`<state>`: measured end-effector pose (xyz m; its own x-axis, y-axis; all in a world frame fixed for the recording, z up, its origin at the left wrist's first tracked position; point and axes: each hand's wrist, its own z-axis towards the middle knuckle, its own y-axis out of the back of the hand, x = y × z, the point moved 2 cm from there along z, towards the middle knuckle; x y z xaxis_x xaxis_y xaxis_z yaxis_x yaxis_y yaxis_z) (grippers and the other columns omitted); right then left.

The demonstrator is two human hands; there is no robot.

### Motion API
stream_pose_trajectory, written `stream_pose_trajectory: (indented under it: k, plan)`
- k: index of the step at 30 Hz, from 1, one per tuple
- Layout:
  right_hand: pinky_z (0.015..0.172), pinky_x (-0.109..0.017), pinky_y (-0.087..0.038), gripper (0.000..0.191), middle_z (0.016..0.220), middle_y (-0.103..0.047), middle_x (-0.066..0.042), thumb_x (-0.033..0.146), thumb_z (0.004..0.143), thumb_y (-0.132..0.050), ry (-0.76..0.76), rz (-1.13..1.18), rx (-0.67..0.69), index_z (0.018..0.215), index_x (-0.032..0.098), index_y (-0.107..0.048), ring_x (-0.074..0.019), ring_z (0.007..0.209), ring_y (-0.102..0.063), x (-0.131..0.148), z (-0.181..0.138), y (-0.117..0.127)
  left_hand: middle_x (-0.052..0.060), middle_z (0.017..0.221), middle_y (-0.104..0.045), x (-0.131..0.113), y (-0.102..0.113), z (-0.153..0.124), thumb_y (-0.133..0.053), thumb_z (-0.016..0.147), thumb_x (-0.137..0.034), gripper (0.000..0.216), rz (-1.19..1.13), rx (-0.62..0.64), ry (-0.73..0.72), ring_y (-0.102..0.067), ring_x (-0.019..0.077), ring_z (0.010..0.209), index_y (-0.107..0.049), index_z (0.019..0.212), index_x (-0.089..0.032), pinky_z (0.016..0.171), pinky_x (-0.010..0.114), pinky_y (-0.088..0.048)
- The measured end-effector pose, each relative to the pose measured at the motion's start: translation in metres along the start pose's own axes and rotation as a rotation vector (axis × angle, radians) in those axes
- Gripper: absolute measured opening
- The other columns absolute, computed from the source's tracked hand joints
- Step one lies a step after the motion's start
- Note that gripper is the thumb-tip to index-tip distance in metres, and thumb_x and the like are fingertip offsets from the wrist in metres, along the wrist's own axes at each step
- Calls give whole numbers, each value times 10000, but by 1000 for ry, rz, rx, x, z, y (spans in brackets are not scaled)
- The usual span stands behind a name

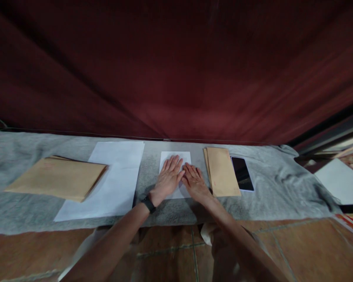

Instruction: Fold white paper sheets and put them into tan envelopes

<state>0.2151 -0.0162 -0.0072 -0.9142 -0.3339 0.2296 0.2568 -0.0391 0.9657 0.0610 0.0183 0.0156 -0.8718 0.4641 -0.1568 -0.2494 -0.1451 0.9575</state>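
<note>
A small white sheet of paper, perhaps folded, lies flat on the grey cloth in front of me. Pressed flat on its middle is my left hand, fingers stretched out, a black band on the wrist. My right hand rests flat along the sheet's right side, its fingers extended and angled toward the left hand. The two thumbs are close together. Both palms cover much of the paper, and neither hand grips anything.
Large white sheets lie left, partly under a stack of brown envelopes. Smaller brown envelopes and a phone lie right. A grey cloth covers the surface. A dark red curtain hangs behind; the floor is tiled.
</note>
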Motion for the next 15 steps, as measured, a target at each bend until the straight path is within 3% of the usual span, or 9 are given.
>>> stream_pose_trajectory:
  k: [6,15]
  plan:
    - [1257,-541,-221,545,1636,-372,-109,312,1065,-369,-13,-99,-130,1585,149,-367,-286,1517,-348,-2,-3,-8,84,1656,-355,-7,-17,-2,-302,1066,-391,546,31,44,-3,-269,263,1555,-429,1558,-189,1281,504,-187]
    - [1249,-522,-265,560,1629,-381,-120,352,1068,-370,-71,-106,-124,1581,127,-371,-288,1505,-373,-18,-2,-2,158,1662,-294,0,-16,-7,-285,1063,-388,602,104,59,192,-237,280,1563,-364,1582,-92,1284,519,-136]
